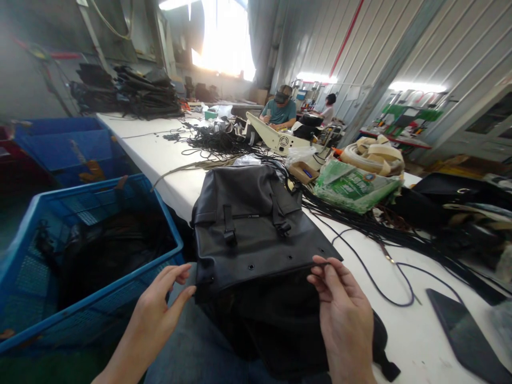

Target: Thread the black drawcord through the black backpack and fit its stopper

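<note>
Left hand (157, 300), bottom left of centre: not gripping, thumb and fingers parted in a narrow gap. Thumb tip is right by the near-left corner of the black bag (258, 246); can't tell if it's touching. Right hand (344, 301), bottom right of centre: thumb and fingertips pinched together on the bag's near-right edge.

Bag sits mid-frame, upper part on the white table (140, 143), dark lower part spilling toward the bottom edge over the wearer's jeans (182, 333). Smooth panel faces up. Two straps (228, 217) with buckles (230, 236) lie across it, and a row of small eyelets (251, 266) runs along the near edge, between the hands.

Step in hand, my read: handling that eyelet edge, one end pinched, the other free. Next move on it would call for left thumb and fingers closing on the near-left corner so both ends are held and the edge can be kept straight. Watch: a one-sided hold could let the panel skew.

Around it: blue crate (35, 242) at left, close to the bag; loose cord (362, 266) right of it; dark flat slab (466, 333), maybe a phone, lower right, well clear of the right hand.
</note>
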{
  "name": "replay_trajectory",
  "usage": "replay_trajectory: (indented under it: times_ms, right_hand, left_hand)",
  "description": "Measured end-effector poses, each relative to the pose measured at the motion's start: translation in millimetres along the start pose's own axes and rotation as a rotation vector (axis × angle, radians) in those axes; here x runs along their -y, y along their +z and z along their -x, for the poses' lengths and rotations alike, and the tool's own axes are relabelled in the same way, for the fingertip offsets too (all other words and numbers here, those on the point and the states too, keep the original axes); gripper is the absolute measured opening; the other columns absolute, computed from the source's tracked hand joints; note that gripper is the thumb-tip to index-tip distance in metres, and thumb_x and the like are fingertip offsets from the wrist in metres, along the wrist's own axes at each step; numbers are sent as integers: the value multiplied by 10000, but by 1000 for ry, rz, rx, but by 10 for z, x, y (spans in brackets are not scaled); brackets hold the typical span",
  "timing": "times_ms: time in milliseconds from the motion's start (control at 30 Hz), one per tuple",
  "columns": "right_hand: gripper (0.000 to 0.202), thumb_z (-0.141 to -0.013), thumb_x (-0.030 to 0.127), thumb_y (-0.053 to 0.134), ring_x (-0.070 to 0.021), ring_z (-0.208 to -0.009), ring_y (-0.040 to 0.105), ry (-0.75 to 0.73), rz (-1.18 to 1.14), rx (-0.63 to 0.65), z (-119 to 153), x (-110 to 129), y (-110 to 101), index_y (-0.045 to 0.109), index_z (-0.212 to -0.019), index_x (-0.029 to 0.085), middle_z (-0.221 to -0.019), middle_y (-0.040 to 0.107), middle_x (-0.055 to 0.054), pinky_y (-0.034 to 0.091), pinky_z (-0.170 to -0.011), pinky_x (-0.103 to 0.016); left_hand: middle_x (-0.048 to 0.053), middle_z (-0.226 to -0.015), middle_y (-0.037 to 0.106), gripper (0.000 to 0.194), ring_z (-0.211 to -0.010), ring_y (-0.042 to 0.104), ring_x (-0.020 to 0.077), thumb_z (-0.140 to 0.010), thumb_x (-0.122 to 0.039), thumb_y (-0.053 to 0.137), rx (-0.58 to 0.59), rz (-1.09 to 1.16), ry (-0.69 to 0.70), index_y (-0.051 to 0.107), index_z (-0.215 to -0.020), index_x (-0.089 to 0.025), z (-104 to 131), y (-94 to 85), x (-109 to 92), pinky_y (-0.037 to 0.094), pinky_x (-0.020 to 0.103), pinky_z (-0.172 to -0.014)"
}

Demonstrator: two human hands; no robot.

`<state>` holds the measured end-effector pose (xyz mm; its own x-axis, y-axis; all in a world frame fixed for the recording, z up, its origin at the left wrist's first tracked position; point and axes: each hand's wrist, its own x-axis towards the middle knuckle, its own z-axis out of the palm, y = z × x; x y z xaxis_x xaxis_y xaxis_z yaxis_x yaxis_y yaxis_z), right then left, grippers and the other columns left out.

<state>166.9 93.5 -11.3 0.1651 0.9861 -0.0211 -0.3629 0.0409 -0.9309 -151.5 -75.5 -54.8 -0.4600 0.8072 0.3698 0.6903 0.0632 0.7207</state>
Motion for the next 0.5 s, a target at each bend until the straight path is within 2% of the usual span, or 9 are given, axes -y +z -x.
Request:
replay_trajectory:
  times_ms: [233, 367, 500]
  right_hand:
    - [416, -684, 236, 1028, -87, -678, 637, 42, -191, -122, -108, 203, -119, 822, -1042, 183, -996, 794, -32, 557, -515, -141]
    - [406, -664, 214, 1030, -54, -635, 612, 42, -265, -156, -141, 328, -141, 814, -1007, 187, -959, 775, 4, 529, -489, -99]
    - [436, -686, 245, 1044, -78, -700, 681, 22, -235, -133, -138, 320, -185, 801, -1046, 205, -1070, 813, -30, 574, -533, -118]
  left_hand:
    - [53, -1099, 796, 267, -879, 752, 219, -1012, -430, 722, 39, 64, -14, 808, -1189, -249, 74, 84, -39, 632, 332, -801]
    - [60, -1088, 801, 232, -900, 764, 223, -1016, -423, 719, 50, 113, -30, 832, -1120, -248, 72, 160, -107, 634, 316, -806]
    - [69, -1071, 802, 267, -910, 763, 242, -1013, -473, 720, 41, 126, -72, 837, -1084, -244, 79, 221, -102, 642, 315, -775]
